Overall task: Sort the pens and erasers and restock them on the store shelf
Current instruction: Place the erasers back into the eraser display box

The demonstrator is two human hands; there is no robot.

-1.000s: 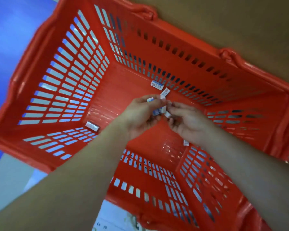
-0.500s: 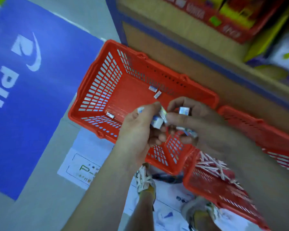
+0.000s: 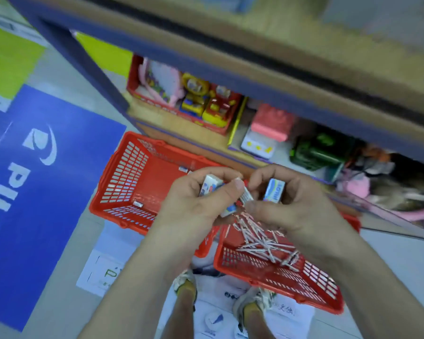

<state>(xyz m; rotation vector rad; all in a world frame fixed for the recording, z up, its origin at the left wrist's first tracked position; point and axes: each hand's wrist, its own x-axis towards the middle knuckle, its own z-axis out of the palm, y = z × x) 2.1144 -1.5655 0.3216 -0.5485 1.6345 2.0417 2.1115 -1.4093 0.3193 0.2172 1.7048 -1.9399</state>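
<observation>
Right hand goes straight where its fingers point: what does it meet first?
Probably the eraser pinched between both hands, then the left hand right beside the right hand; depth is unclear.

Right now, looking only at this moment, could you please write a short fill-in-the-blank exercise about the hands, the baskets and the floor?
1. The left hand and the right hand each hold small white-and-blue boxed erasers; the one in the right hand reads ___.
2. The thin white pens lie piled in the red slotted plastic basket on the person's ___ side.
3. The large floor mat with white letters is ___.

Missing words: PILOT; right; blue.
</observation>
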